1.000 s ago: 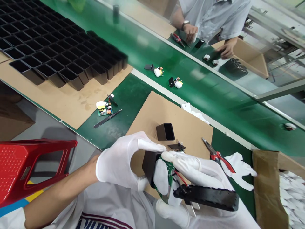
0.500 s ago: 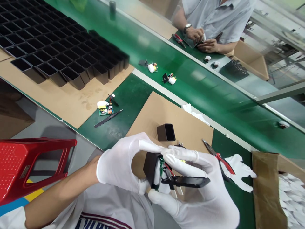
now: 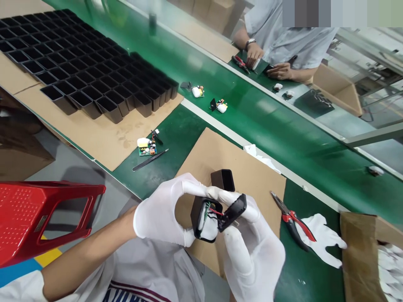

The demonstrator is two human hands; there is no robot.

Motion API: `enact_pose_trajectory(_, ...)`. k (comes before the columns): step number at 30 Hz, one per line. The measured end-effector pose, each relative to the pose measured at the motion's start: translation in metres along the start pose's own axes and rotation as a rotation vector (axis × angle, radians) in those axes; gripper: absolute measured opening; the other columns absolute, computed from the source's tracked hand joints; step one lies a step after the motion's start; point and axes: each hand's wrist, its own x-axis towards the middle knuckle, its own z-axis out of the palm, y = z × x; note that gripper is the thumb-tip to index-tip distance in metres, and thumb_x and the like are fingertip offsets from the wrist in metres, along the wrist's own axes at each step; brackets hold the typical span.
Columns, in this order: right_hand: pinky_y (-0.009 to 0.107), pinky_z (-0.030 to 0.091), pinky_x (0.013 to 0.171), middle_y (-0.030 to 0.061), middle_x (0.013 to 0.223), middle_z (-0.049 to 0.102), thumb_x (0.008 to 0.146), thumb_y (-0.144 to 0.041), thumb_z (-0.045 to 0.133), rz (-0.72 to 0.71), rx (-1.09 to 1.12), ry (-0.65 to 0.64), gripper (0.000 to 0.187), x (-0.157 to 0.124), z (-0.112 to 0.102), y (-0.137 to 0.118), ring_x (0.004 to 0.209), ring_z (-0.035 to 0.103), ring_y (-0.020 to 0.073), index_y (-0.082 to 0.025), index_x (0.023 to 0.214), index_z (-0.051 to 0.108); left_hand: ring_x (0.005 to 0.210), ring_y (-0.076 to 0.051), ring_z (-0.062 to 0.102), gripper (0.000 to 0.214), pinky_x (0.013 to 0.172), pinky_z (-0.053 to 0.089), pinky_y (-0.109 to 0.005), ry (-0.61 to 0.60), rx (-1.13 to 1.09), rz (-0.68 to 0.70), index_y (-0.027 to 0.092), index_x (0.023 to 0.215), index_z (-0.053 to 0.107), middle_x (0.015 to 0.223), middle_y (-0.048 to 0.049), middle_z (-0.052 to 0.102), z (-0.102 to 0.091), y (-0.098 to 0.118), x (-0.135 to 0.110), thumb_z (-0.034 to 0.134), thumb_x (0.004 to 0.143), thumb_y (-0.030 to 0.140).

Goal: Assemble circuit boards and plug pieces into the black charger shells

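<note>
My gloved left hand (image 3: 170,212) is closed round a black plastic case (image 3: 195,218), whose open mouth faces right. Inside the case sit a white-coated part and a green circuit board (image 3: 206,214). Red and black wires run from it to a black end cap (image 3: 233,212). Thumb and fingers of my gloved right hand (image 3: 255,243) pinch that cap, which is tilted beside the mouth, apart from the case except for the wires. Just beyond my fingers, another black case (image 3: 223,180) lies on a cardboard sheet (image 3: 252,167).
Rows of black cases (image 3: 85,71) stand at left. Tweezers (image 3: 150,160) lie by a circuit board (image 3: 147,147). Red-handled pliers (image 3: 292,222) and a white glove (image 3: 324,239) lie right, near a carton (image 3: 359,251). A co-worker (image 3: 289,42) sits across the green belt (image 3: 267,126).
The circuit board sits deeper in the case now. My right hand has drawn back and turned the cap from lying flat to tilted upright. The co-worker's hands have moved apart.
</note>
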Motion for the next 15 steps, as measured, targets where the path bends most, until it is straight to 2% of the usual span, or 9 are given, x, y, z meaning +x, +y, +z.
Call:
enact_pose_trajectory(5,0.047,0.061,0.101,0.0073,0.128,0.077,0.109,-0.052,0.064,-0.029,0.017,-0.021,0.033,0.002,0.003,0.008,0.121,0.073,0.0291,-0.032,0.133,0.074,0.103,-0.028,0.078,0.073,0.089,0.064,-0.042,0.002,0.018,-0.018,0.030,0.127,0.061,0.115,-0.0041,0.078,-0.005,-0.001,-0.001,0.080,0.060,0.007)
enact_pose_trajectory(8,0.047,0.062,0.104,0.0081,0.132,0.074,0.099,-0.047,0.080,-0.132,-0.004,-0.097,0.043,0.006,0.001,0.011,0.124,0.071,0.0286,-0.031,0.138,0.070,0.098,-0.027,0.077,0.071,0.086,0.063,-0.040,-0.026,0.030,0.009,0.028,0.129,0.060,0.112,-0.0045,0.077,-0.010,-0.001,0.000,0.086,0.064,0.013)
enact_pose_trajectory(11,0.044,0.062,0.108,0.0074,0.135,0.073,0.087,-0.037,0.094,-0.222,-0.125,-0.142,0.057,0.010,-0.003,0.014,0.126,0.071,0.0265,-0.032,0.138,0.069,0.094,-0.024,0.076,0.072,0.084,0.061,-0.038,-0.051,0.085,0.031,0.027,0.130,0.060,0.112,-0.0038,0.075,-0.016,0.001,0.000,0.091,0.065,0.019)
enact_pose_trajectory(15,0.041,0.065,0.105,0.0077,0.131,0.076,0.087,-0.035,0.095,-0.270,-0.183,-0.150,0.052,0.010,-0.002,0.019,0.122,0.074,0.0249,-0.029,0.132,0.071,0.089,-0.020,0.073,0.066,0.079,0.059,-0.033,-0.095,0.166,0.018,0.025,0.128,0.060,0.104,-0.0022,0.072,-0.024,0.005,-0.004,0.083,0.068,0.014)
